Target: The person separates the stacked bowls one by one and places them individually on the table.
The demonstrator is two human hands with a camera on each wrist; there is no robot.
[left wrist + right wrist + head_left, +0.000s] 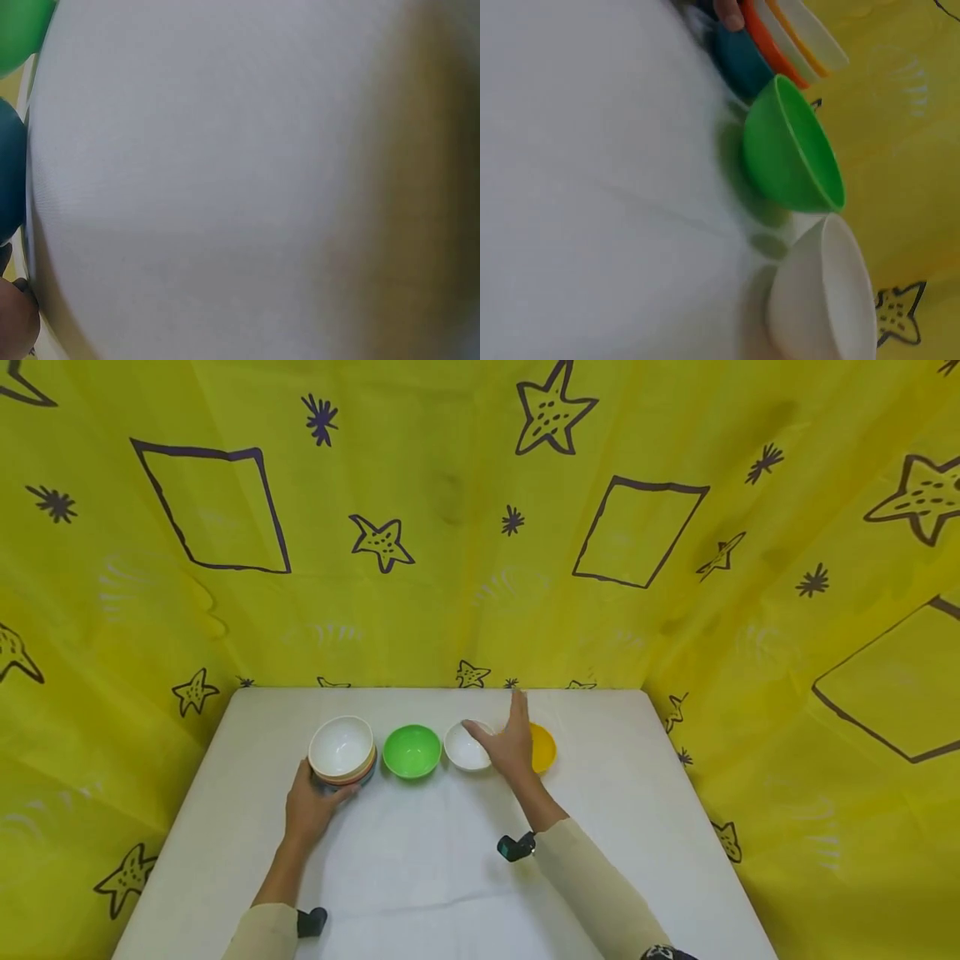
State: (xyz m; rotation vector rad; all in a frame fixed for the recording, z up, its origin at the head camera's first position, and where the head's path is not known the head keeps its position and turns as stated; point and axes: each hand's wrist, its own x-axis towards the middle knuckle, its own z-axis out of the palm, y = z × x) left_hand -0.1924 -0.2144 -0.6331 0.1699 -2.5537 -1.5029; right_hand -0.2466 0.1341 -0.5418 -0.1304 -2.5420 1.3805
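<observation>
At the left of a row of bowls, my left hand (306, 806) holds a stack of bowls (342, 748) low on its side, thumb on the right and fingers on the left. A white bowl tops the stack; orange, white and yellow-orange rims and a blue bottom bowl (739, 60) show in the right wrist view. Beside it stand a green bowl (412, 752) and a single white bowl (465, 750). My right hand (512, 745), thumb spread from straight fingers, is over the gap between that white bowl and a yellow bowl (545, 748), partly covering both.
The bowls stand near the back of a table with a white cover (442, 860). Yellow cloth (450, 610) with drawn stars and frames hangs behind it and along both sides.
</observation>
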